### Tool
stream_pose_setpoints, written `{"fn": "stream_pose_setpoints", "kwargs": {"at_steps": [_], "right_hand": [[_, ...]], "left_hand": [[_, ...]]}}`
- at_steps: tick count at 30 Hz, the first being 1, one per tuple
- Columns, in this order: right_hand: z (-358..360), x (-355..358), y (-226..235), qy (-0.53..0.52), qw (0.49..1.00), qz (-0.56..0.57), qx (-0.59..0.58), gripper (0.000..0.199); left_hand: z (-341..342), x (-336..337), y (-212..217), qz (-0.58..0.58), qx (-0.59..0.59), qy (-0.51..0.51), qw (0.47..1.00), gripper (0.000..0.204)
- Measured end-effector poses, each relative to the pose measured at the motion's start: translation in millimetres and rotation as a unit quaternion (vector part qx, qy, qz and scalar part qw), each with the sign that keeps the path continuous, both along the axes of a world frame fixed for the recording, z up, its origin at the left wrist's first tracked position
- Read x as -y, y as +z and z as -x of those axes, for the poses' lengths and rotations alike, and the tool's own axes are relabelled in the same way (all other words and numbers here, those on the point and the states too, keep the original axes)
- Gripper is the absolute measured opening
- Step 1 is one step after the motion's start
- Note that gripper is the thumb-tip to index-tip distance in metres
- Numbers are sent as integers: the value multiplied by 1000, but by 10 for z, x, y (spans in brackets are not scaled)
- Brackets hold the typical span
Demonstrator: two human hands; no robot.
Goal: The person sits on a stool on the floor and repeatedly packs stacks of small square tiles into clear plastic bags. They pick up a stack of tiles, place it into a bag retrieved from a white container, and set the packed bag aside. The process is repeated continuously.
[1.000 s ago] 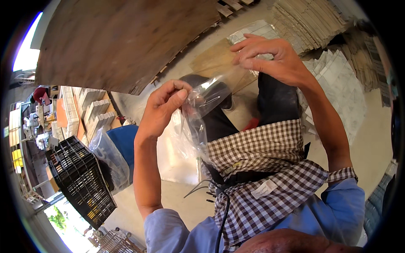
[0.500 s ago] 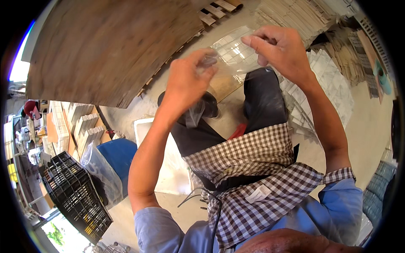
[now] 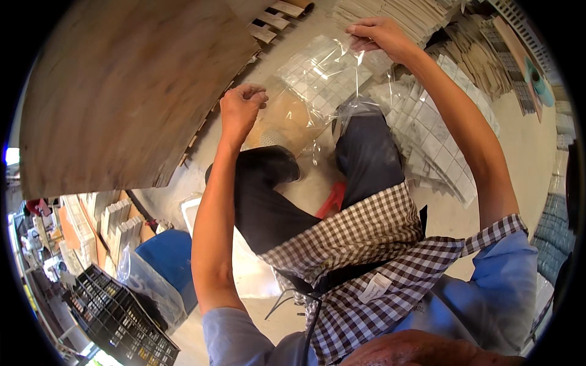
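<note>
Film (image 3: pixel 343 72), clear and creased, hangs in the air between the 2 hands, beyond the knees and in front of a pale tile sheet (image 3: pixel 314 76) at the far side. The right hand (image 3: pixel 381 38), farther out, has its thumb and fingers pinching the film's far edge. The left hand (image 3: pixel 243 110), nearer and to the left, has its fingers curled and tips close together by the film's left side; I cannot tell whether they grip it. To the right lie more tiles (image 3: pixel 448 137); a big brown board (image 3: pixel 128 91) fills the far left.

The step in hand looks like spreading the film open. The next move probably calls for a sure hold on 2 edges, kept apart so the thin film does not cling to itself.
</note>
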State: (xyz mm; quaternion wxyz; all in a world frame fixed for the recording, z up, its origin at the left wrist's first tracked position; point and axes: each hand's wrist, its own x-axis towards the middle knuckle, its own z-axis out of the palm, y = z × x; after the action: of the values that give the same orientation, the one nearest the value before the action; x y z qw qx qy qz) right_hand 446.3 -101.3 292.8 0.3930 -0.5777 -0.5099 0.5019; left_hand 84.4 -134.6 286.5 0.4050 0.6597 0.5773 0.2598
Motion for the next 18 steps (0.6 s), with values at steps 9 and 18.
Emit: {"fn": "stream_pose_setpoints", "kwargs": {"at_steps": [9, 18], "right_hand": [[-515, -1104, -943, -49, 991, 125, 14, 23], [-860, -1670, -2025, 7, 992, 122, 21, 23]], "left_hand": [[-483, -872, -967, -31, -42, 10, 999, 21], [-830, -1420, -1890, 27, -107, -47, 993, 19]]}}
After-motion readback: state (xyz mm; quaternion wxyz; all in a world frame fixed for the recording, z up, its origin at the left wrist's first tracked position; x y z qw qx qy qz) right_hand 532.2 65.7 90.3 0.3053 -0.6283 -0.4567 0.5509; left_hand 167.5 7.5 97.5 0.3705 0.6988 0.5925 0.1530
